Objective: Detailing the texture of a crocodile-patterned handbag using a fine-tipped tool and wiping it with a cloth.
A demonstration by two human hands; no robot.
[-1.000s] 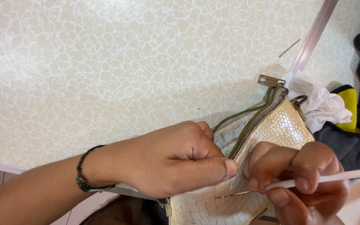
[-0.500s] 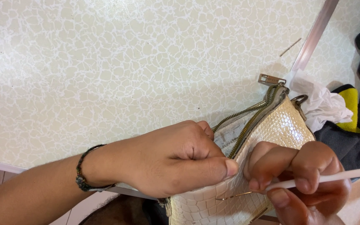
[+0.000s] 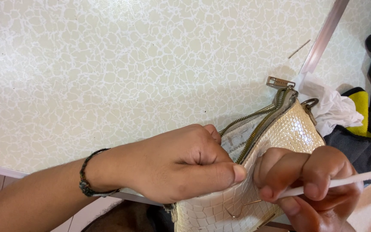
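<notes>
Left hand (image 3: 181,165) is pinching the cream purse (image 3: 275,146) edge; right hand (image 3: 314,184), equally near, is gripping a white tool (image 3: 336,182) pointing leftward at it.

The purse (image 3: 280,141) lies on the table (image 3: 108,64) between both hands, cloth (image 3: 333,107) behind it.
</notes>
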